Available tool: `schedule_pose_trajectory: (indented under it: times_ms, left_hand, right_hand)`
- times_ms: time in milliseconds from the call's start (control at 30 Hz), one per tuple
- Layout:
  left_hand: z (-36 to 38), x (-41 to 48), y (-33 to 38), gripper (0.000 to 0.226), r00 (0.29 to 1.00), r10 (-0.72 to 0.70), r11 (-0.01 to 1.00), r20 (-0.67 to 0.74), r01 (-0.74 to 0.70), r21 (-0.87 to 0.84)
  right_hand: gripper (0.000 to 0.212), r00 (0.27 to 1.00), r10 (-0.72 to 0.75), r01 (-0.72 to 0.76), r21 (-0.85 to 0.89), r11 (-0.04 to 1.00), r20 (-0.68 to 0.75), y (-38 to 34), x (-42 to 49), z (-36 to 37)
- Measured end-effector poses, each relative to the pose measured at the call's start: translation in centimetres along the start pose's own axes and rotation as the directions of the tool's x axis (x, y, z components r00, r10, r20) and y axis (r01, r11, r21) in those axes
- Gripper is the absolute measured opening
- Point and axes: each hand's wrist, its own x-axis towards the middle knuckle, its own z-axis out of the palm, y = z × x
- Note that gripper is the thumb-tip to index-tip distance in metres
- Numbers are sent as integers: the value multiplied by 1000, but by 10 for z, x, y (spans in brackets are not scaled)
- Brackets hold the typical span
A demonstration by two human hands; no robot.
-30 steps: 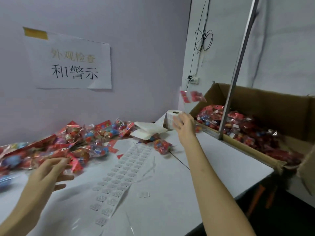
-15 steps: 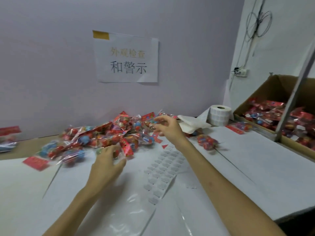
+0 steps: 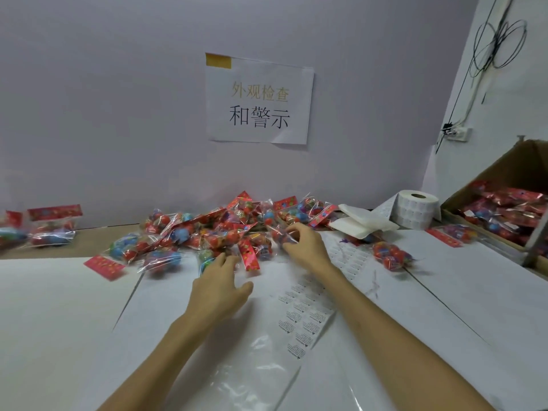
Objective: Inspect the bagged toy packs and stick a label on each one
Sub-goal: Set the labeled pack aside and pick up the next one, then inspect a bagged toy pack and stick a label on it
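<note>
Toy packs [image 3: 225,232] heaped behind label sheet [image 3: 308,310]; label roll [image 3: 416,212], box [image 3: 504,185] rightward

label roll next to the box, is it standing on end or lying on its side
Standing on end: the label roll sits on the table with its core hole facing up.

Clear-plastic bagged toy packs [image 3: 213,229] with red header cards are heaped along the far edge of the white tabletop [image 3: 59,307]. The right hand [image 3: 307,249] curls its fingers round one bagged pack [image 3: 280,235] at the heap's near side; the left hand [image 3: 219,287], fingers extended, touches the heap beside it. A white strip of printed labels [image 3: 305,317] lies under the right forearm, running toward the near edge.
</note>
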Motion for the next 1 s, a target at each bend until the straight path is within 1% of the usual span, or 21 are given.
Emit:
schedule_pose_trajectory:
  times_ms: [100, 133, 167, 200, 233, 267, 300, 333, 367, 433, 500, 533, 567, 600, 667, 733, 767, 833, 900, 1000]
  left_hand:
    - [1, -1, -1, 58, 999, 7, 998, -38, -9, -59]
    - [2, -1, -1, 51, 996, 17, 995, -83, -26, -101]
    - [1, -2, -1, 44, 989, 35, 989, -145, -56, -140]
    - [0, -2, 0, 35, 977, 55, 981, -205, -92, -172]
    - [-1, -2, 1, 27, 967, 71, 969, -245, -125, -213]
    - [-3, -2, 2, 19, 963, 72, 950, -260, -146, -277]
    - [-5, -2, 5, 12, 968, 61, 918, -244, -150, -366]
    - [-7, -3, 8, 7, 979, 44, 874, -198, -134, -467]
    - [-9, -4, 12, 8, 991, 30, 813, -130, -100, -574]
    - [-12, -6, 18, 20, 999, -2, 662, 41, 32, -749]
    - [-14, -5, 21, 33, 981, -33, 519, 193, 182, -835]
    - [-15, -5, 21, 38, 970, -44, 459, 237, 231, -858]
    - [-15, -4, 20, 43, 965, -55, 406, 255, 255, -877]
    - [-15, -3, 18, 46, 966, -67, 361, 248, 255, -897]
    - [-14, -2, 14, 46, 976, -109, 283, 189, 213, -935]
    - [-15, 0, 10, 41, 975, -169, 223, 142, 178, -959]
    - [-16, 1, 9, 40, 972, -196, 197, 133, 171, -965]
    - [-17, 3, 7, 37, 965, -236, 169, 113, 155, -973]
    - [-18, 3, 8, 35, 960, -264, 172, 95, 144, -975]
    - [-18, 3, 9, 32, 958, -271, 205, 90, 148, -967]
  right_hand:
    - [19, 993, 59, -44, 143, 989, -102, 4, 2, -14]
    - [18, 985, 104, -70, 237, 969, -134, 4, 1, -18]
    - [18, 977, 169, -109, 370, 922, -133, 5, -1, -23]
    - [17, 968, 236, -157, 532, 832, -83, 3, -4, -27]
    - [19, 962, 275, -202, 687, 698, 4, 0, -8, -30]
    - [20, 958, 269, -235, 807, 541, 99, -5, -14, -34]
    - [22, 958, 228, -258, 878, 403, 176, -10, -19, -38]
    - [23, 958, 174, -272, 908, 319, 227, -15, -26, -41]
    - [23, 958, 117, -285, 918, 276, 263, -20, -33, -42]
    - [28, 947, 8, -315, 927, 203, 320, -29, -50, -40]
    - [36, 924, -82, -362, 924, 121, 373, -33, -64, -33]
    - [39, 911, -123, -380, 917, 120, 393, -35, -70, -30]
    - [41, 897, -162, -387, 909, 157, 410, -38, -74, -27]
    - [42, 883, -199, -383, 898, 217, 425, -39, -78, -23]
    - [42, 862, -242, -352, 871, 343, 444, -41, -83, -18]
    - [42, 870, -210, -319, 835, 449, 446, -42, -85, -13]
    - [45, 878, -181, -306, 810, 500, 443, -42, -86, -11]
    - [56, 897, -131, -258, 741, 621, 422, -43, -86, -10]
    - [56, 915, -105, -206, 675, 708, 390, -44, -86, -11]
    - [40, 936, -107, -153, 659, 736, 336, -42, -85, -13]
